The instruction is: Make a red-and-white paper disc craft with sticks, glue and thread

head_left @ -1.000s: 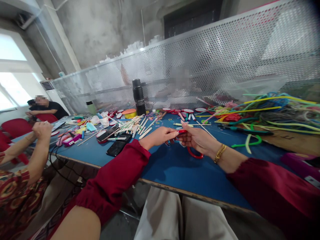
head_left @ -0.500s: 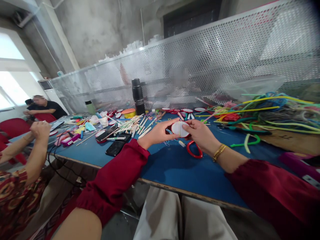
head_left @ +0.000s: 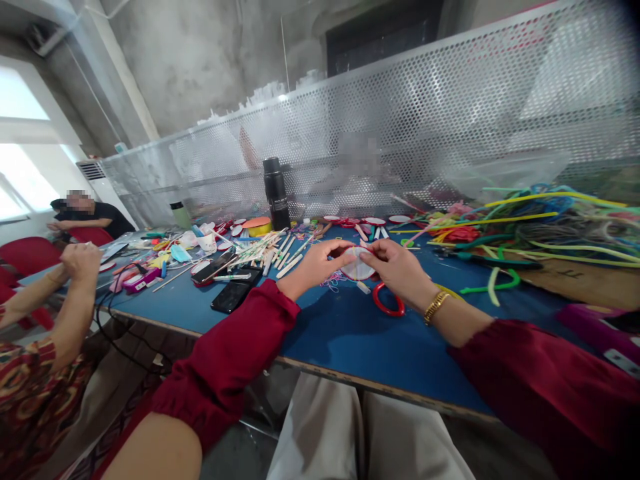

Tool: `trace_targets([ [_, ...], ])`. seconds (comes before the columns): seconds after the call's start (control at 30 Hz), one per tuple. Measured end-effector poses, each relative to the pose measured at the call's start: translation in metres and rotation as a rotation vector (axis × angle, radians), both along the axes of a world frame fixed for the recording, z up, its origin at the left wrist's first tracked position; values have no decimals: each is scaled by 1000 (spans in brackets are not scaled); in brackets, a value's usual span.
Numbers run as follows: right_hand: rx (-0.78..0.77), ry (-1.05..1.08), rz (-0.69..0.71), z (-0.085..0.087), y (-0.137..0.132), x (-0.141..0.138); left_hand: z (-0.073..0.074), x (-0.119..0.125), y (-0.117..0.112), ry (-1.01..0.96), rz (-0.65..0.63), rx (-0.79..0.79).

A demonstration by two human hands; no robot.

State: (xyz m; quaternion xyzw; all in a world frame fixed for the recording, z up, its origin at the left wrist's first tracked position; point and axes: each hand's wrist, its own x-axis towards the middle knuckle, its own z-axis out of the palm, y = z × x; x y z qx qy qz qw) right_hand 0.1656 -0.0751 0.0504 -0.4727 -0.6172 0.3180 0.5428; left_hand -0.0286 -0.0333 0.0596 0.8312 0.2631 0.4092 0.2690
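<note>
Between my two hands, above the blue table (head_left: pixel 340 347), is a small round white disc with a red edge (head_left: pixel 358 268). My left hand (head_left: pixel 323 262) pinches its upper left rim between thumb and fingers. From the other side my right hand (head_left: pixel 397 265) grips the upper right rim, its thumb lying on the white face. My fingers hide part of the top edge. Just below my right hand lies a red loop-shaped handle (head_left: pixel 388 301). Thin pink and blue strands (head_left: pixel 330 280) and a small white piece (head_left: pixel 363 287) are on the table under the disc.
Paper-like sticks (head_left: pixel 265 248), a phone (head_left: pixel 234 297) and a black bottle (head_left: pixel 277 193) stand or lie at left. Colourful pipe-cleaner-like strands (head_left: pixel 565 220) pile up at right beside cardboard (head_left: pixel 590 287). A co-worker's hands (head_left: pixel 83 260) are at far left; a perforated metal screen (head_left: pixel 425 120) borders the back.
The disc has tipped and sits slightly lower between my hands. My right thumb and fingers have moved left along its rim, bringing both hands' fingertips closer together.
</note>
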Motion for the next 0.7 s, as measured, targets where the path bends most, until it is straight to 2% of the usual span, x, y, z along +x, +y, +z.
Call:
trace_targets([
  [0.2,134,-185,35,-8,5,1,2,0,4,-64,41,110],
  [0.4,189,-226,42,-10,5,0,2,2,2,-91,52,108],
  [0.57,227,-322,-1,-5,1,-1,1,1,3,-157,53,-3],
  [0.7,217,-368,-93,0,-1,2,0,0,5,-212,-26,-216],
])
